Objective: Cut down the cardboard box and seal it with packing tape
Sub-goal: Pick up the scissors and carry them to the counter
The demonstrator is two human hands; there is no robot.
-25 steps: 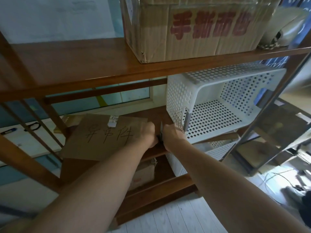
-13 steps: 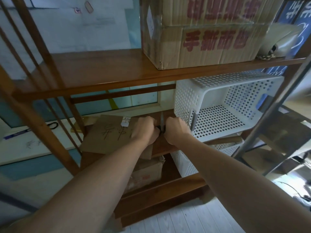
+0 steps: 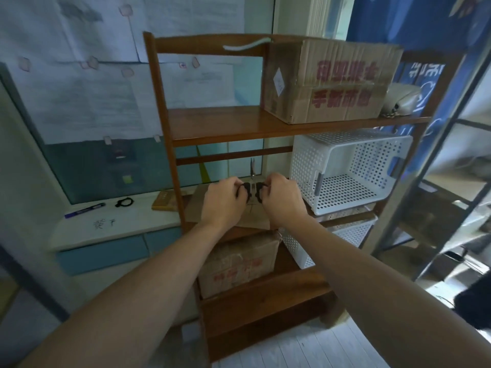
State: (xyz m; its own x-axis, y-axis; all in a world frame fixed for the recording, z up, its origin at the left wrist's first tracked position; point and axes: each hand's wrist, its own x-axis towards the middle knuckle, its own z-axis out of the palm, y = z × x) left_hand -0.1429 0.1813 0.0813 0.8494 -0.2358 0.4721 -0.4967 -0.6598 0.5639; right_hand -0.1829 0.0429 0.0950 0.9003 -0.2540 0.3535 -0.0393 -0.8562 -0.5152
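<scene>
Black-handled scissors [image 3: 252,181] stand blades-up over the middle shelf of a wooden rack [image 3: 239,126]. My left hand [image 3: 223,201] grips the left handle loop and my right hand [image 3: 281,199] grips the right one. Under both hands lies a flat piece of cardboard [image 3: 252,221] with handwriting, mostly hidden by my hands. A cardboard box [image 3: 326,81] with red print sits on the top shelf at the right. Another cardboard box [image 3: 239,266] stands on the lower shelf. No packing tape is visible.
Two white perforated baskets [image 3: 350,168] fill the right of the middle and lower shelves. A white sill [image 3: 114,224] at the left holds a blue pen [image 3: 83,210], a black ring and a small wooden block. A metal frame [image 3: 438,155] stands at the right.
The view has pulled back and up, so the whole rack shows. Both hands have lifted the scissors off the shelf, blades now pointing up between them.
</scene>
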